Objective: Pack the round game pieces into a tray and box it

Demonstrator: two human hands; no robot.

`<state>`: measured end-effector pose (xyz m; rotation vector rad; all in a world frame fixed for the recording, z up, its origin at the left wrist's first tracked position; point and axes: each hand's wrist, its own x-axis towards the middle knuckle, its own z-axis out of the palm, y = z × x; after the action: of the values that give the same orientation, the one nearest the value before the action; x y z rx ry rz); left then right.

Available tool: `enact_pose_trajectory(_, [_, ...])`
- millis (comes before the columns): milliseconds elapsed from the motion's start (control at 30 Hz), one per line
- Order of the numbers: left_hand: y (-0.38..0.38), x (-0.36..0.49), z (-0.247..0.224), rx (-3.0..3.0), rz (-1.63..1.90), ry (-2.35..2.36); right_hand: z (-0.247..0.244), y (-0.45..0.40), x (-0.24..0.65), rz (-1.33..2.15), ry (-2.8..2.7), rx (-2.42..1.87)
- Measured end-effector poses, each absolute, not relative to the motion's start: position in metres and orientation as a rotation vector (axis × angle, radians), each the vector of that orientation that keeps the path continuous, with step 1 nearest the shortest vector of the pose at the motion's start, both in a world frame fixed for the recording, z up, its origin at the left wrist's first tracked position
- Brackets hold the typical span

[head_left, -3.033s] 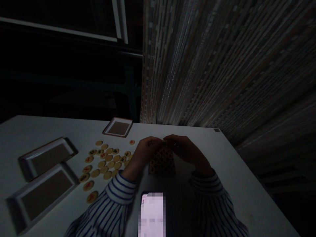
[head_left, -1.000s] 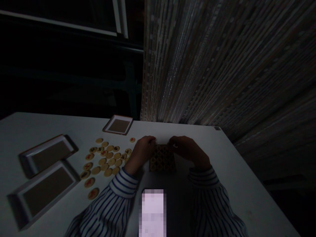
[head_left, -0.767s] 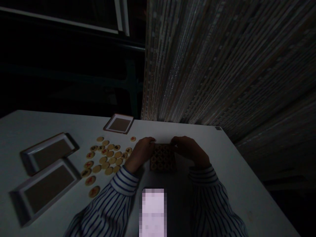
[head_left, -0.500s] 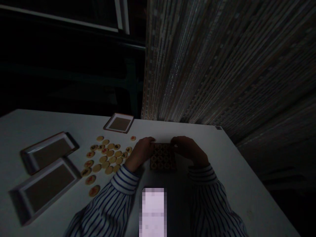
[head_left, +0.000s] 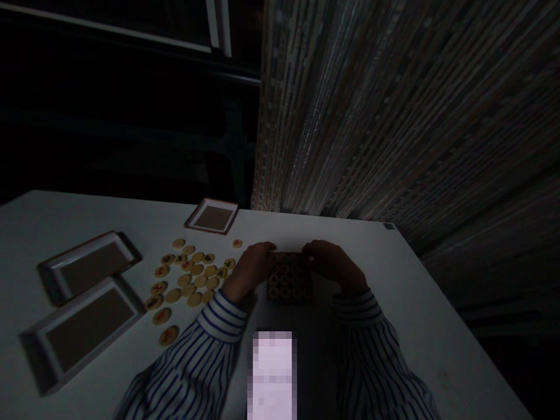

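Note:
A small square box (head_left: 290,298) on the table holds rows of round xiangqi pieces (head_left: 286,280), dim in the shadow. My left hand (head_left: 250,267) grips its far left corner, fingers curled round the edge. At the far right corner my right hand (head_left: 335,263) is closed on the same box, its fingertips dark and partly hidden. Left of my left hand lie many loose xiangqi pieces (head_left: 200,281), some with red or black characters up, others plain side up. One red-marked piece (head_left: 237,243) sits apart, beyond my left hand.
Two open box parts (head_left: 87,333) lie at the left of the white table (head_left: 371,361), overlapping or touching. Another shallow box part (head_left: 213,216) rests near the far edge. A string curtain (head_left: 332,105) hangs behind. A blurred-out bright oblong (head_left: 273,376) is in front of me.
The view has shifted very slightly. Both hands stay at the box's far corners, and the loose pieces lie as before.

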<state>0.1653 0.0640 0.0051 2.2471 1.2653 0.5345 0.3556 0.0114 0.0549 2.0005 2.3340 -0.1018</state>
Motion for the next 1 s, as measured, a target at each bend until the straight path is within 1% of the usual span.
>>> enact_pose_trajectory(700, [0.065, 0.166, 0.003, 2.267, 0.504, 1.273, 0.043, 0.013, 0.371, -0.073, 2.476, 1.970])
enact_pose_trajectory(1000, [0.063, 0.166, 0.009, 2.262, 0.489, 1.251, 0.049, 0.011, 0.367, -0.114, 2.460, 1.975])
